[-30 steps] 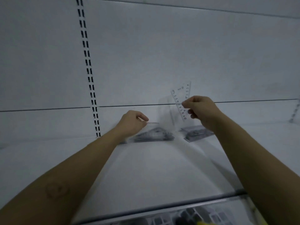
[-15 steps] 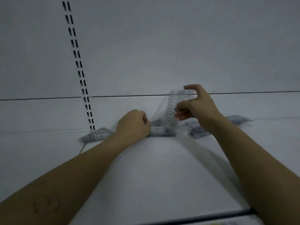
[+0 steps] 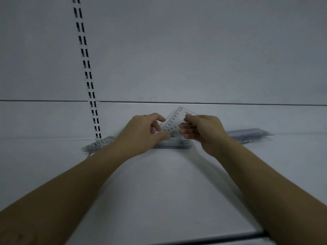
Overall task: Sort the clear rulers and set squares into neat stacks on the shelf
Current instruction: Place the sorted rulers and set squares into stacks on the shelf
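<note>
Compared with half a second back, the left hand [image 3: 143,133] has come up off the pile to meet the clear set square [image 3: 175,121], and the right hand [image 3: 203,133] has brought that piece lower and tipped it over.

Only the head view to go on. Both hands have the set square now: the right one pinches its right side between thumb and fingertips, and the left one has its fingers curled at the lower left edge with the thumb underneath, as far as I can tell through the plastic. The piece is tilted, corner up, held just above the middle stack [image 3: 173,145], which sits directly under the hands.

Progress looks decent to me. Three piles already sit along the back of the shelf [image 3: 159,191]: the middle one, a left stack [image 3: 100,144] out past the left hand by the slotted upright [image 3: 86,68], and a right stack [image 3: 249,134] beyond the right hand. What's left here is laying this piece down squared up. I can't see any other loose pieces.
</note>
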Demonstrator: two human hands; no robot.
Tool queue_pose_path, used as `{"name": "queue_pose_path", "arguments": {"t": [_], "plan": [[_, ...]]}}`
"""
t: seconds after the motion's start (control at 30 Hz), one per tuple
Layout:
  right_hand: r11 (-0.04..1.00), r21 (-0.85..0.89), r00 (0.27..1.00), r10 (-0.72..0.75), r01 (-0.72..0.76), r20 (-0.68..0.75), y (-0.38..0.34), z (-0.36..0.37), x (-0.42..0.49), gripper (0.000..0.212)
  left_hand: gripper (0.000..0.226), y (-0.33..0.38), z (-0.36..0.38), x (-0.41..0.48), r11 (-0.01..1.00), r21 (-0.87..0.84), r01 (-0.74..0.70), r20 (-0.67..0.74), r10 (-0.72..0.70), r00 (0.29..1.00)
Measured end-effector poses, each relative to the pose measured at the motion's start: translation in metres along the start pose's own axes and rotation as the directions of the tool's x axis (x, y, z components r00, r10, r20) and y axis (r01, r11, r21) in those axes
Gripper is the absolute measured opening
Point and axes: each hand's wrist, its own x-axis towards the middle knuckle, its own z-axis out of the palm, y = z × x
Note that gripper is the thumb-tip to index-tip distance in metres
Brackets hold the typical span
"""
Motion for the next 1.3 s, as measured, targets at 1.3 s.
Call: {"name": "queue_pose_path", "arguments": {"t": [1.3], "plan": [[-0.064, -0.986, 0.935, -0.312, 0.156, 0.169, 0.007, 0.0, 0.013, 0.055, 0.05, -0.019, 0.004, -0.002, 0.952, 0.27, 0.143, 0.259, -0.215, 0.942]]}}
